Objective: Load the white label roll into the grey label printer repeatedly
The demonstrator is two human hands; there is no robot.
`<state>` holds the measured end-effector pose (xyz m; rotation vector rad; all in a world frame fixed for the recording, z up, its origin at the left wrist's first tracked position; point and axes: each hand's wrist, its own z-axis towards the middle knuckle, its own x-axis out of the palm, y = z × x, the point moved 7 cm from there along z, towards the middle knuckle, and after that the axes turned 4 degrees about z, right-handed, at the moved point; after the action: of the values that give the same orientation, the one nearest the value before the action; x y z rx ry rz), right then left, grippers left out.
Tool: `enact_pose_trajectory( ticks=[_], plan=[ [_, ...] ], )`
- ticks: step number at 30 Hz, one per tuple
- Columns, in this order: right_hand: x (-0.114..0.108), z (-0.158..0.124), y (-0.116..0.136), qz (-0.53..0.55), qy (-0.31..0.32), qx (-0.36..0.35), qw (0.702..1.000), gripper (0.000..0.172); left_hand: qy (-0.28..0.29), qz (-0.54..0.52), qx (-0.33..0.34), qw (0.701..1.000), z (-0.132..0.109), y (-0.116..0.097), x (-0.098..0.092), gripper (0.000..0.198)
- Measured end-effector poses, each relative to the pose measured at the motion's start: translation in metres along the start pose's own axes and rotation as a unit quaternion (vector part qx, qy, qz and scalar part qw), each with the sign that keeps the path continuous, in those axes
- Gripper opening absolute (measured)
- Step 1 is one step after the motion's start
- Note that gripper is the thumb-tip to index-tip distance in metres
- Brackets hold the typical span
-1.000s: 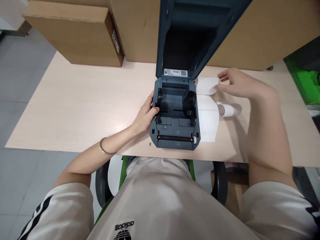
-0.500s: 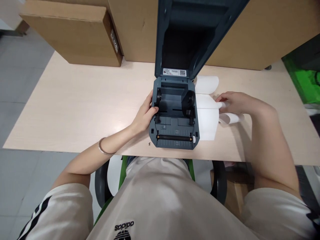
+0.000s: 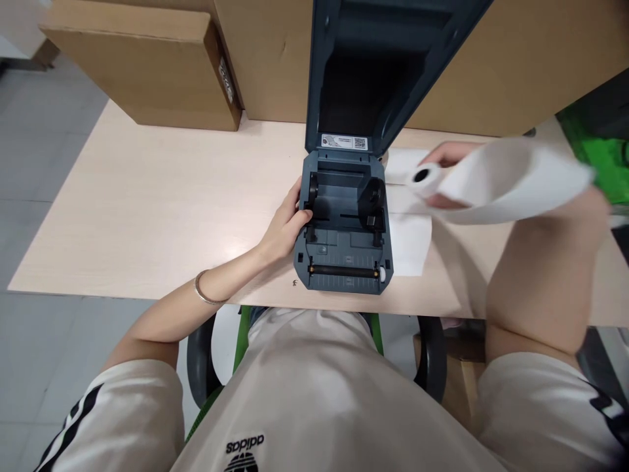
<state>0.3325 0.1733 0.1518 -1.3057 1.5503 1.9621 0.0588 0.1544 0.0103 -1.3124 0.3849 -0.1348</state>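
Observation:
A dark blue-grey label printer [image 3: 339,226] stands on the table with its lid [image 3: 383,72] raised and its paper compartment bare. My left hand [image 3: 287,223] grips the printer's left side, thumb over the rim. To the right of the printer, my right hand [image 3: 449,157] is closed around a small white paper roll [image 3: 428,178] with a dark core hole. A wide loose strip of its paper curls out over my right wrist, blurred by motion. White paper sheets [image 3: 407,246] lie on the table beside the printer, partly under the roll.
A closed cardboard box [image 3: 137,72] stands at the back left of the wooden table [image 3: 122,210]. Large cardboard [image 3: 472,85] rises behind the printer. Something bright green [image 3: 602,151] is at the far right. The table's front edge is close to my body.
My right hand has lifted the paper roll off the table and turned it so its core end shows, the loose strip swinging right. My left hand and the printer have stayed still.

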Motion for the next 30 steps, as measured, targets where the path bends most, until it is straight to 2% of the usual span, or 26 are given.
enact_pose_trajectory(
  ticks=[2,5,8,10,13,16,18,20,22,24,27,28,29,30],
  plan=[
    [0.03,0.015,0.029,-0.007,0.047,-0.055,0.997,0.049,0.005,0.006,0.003,1.0,0.0,0.002,0.0,0.075],
    [0.066,0.038,0.054,-0.108,0.03,-0.144,0.983,0.031,0.003,0.015,0.004,1.0,0.001,0.003,-0.001,0.076],
    [0.097,0.058,0.048,-0.183,0.031,-0.168,0.968,0.021,0.004,0.011,0.009,1.0,0.002,-0.001,0.001,0.075],
    [0.11,0.064,0.04,-0.208,0.048,-0.17,0.962,0.024,0.004,0.005,0.01,1.0,0.003,-0.004,0.002,0.076],
    [0.112,0.059,0.037,-0.218,0.045,-0.182,0.958,0.033,0.002,-0.002,0.01,1.0,0.003,-0.009,0.004,0.077],
    [0.099,0.043,0.04,-0.207,0.011,-0.172,0.963,0.031,0.003,-0.003,0.008,1.0,0.002,-0.01,0.005,0.076],
    [0.09,0.029,0.038,-0.182,-0.011,-0.15,0.972,0.029,0.001,-0.003,0.002,1.0,0.001,-0.008,0.004,0.075],
    [0.085,0.017,0.031,-0.123,-0.029,-0.124,0.984,0.035,0.002,-0.002,0.0,1.0,0.001,-0.004,0.004,0.074],
    [0.084,0.006,0.02,-0.022,-0.048,-0.103,0.993,0.052,0.008,-0.001,0.003,1.0,0.001,-0.002,0.003,0.073],
    [0.087,-0.002,0.011,0.079,-0.067,-0.102,0.989,0.074,0.01,0.0,0.004,1.0,0.002,0.0,0.003,0.074],
    [0.094,-0.012,0.015,0.156,-0.068,-0.157,0.973,0.103,0.006,0.003,-0.002,1.0,0.002,-0.001,0.002,0.074],
    [0.096,-0.015,0.021,0.159,-0.065,-0.181,0.968,0.104,0.004,0.005,-0.006,1.0,0.002,-0.002,0.001,0.075],
    [0.097,-0.018,0.027,0.155,-0.067,-0.2,0.965,0.098,0.002,0.005,-0.008,1.0,0.002,-0.003,0.001,0.076],
    [0.099,-0.021,0.034,0.146,-0.075,-0.212,0.963,0.085,0.001,0.004,-0.01,1.0,0.002,-0.005,0.001,0.076]
  ],
)
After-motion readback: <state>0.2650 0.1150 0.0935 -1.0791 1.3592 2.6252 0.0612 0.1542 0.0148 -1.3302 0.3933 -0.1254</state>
